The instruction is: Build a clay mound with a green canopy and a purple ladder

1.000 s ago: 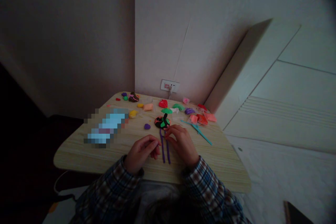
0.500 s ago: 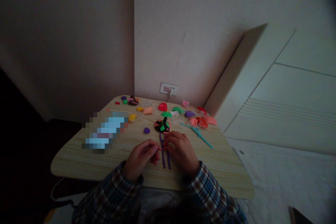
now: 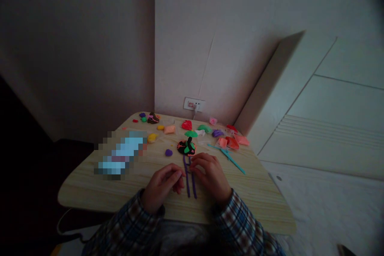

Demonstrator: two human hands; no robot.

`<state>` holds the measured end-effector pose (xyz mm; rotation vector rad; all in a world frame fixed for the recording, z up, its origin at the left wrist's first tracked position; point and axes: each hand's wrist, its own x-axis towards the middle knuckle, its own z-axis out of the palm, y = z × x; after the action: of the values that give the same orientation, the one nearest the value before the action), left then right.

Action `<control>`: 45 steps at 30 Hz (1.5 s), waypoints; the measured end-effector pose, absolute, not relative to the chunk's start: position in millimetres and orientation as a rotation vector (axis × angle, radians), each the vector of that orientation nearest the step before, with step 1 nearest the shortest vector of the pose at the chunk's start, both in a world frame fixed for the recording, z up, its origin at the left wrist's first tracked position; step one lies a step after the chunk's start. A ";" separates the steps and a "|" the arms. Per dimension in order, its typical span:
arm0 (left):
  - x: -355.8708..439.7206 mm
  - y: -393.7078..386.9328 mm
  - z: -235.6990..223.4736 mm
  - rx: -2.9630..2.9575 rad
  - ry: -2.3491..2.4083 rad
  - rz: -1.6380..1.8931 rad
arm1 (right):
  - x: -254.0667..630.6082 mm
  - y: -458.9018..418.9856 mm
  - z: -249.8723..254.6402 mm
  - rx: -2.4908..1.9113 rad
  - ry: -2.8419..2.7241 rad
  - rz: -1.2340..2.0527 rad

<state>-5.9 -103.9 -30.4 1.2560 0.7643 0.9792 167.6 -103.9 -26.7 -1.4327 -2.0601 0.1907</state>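
Holding left hand point(image 3: 164, 186) curled beside slim purple clay-like strips point(image 3: 187, 184), right hand point(image 3: 211, 175) over, probably steadying; can't tell either grip.

A slim left purple strip point(image 3: 188, 187) and a matching right purple strip point(image 3: 194, 189) lie flat and roughly parallel, a narrow gap between them, their far ends toward half past eleven and near ends toward half past five. A short dark crosspiece point(image 3: 188, 164) spans them toward twelve o'clock; the right one is partly hidden.
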 end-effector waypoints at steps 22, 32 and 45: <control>-2.4 -106.2 -25.4 1.317 1.055 1.007 | 161.5 -107.4 -21.2 -1.411 -2.052 0.229; -3.7 -106.4 -28.6 1.379 1.052 0.991 | 159.8 -105.4 -28.4 -1.464 -2.017 0.303; -4.6 -97.9 -38.0 1.510 1.142 0.955 | 156.4 -109.7 -22.2 -1.096 -2.120 -0.002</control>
<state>-4.6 -97.9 -38.0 1.5105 1.1420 0.9548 156.4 -109.7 -22.2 -1.0956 -2.1204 -0.0022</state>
